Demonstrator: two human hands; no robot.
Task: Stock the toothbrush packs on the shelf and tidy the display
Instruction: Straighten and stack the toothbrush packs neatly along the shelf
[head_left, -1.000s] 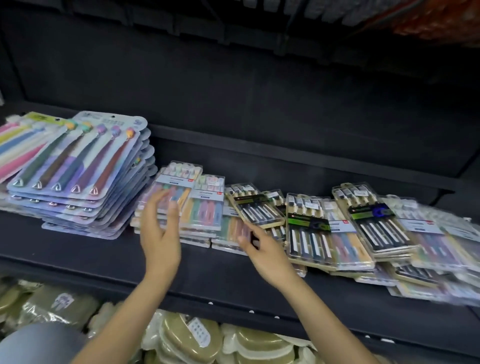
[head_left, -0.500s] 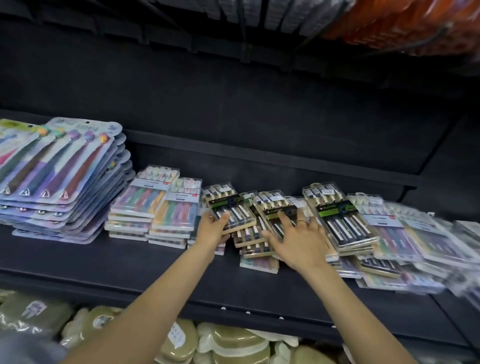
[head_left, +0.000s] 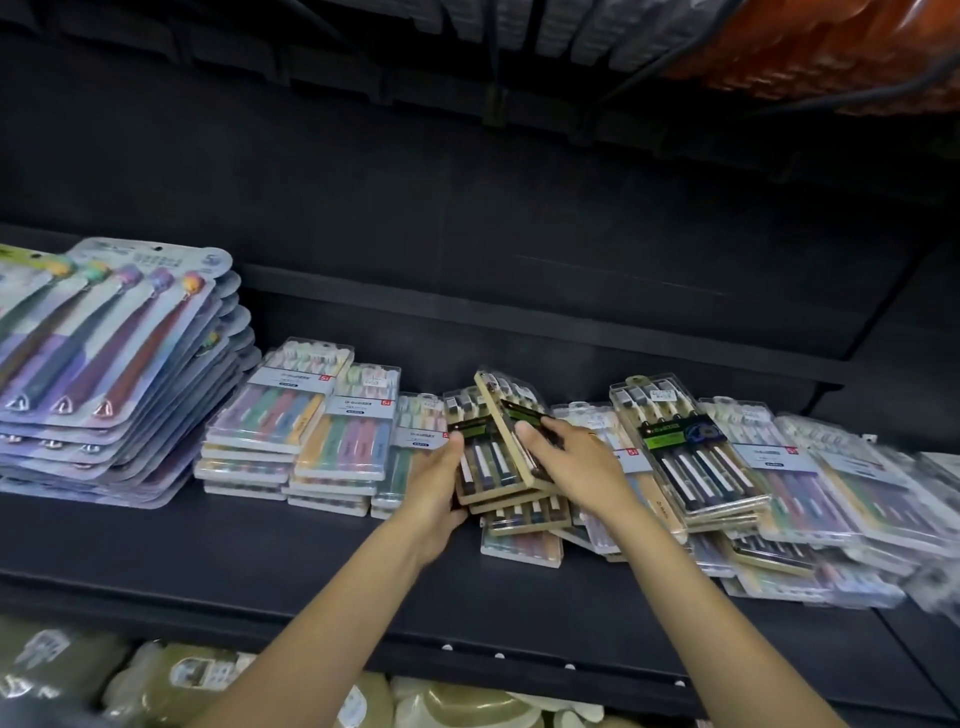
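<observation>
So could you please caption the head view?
Both hands gather black toothbrush packs on the dark shelf.

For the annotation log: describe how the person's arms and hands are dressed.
Both forearms are bare, with no sleeves in view. The left hand wears no glove. The right hand is gloveless too, with what looks like a thin ring on one finger.

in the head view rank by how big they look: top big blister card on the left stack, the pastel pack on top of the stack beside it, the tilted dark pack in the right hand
1. Big blister card: clearly largest.
2. Pastel pack.
3. Tilted dark pack, gripped by the right hand. It stands on edge and is partly covered, so the last two are unsure.
</observation>
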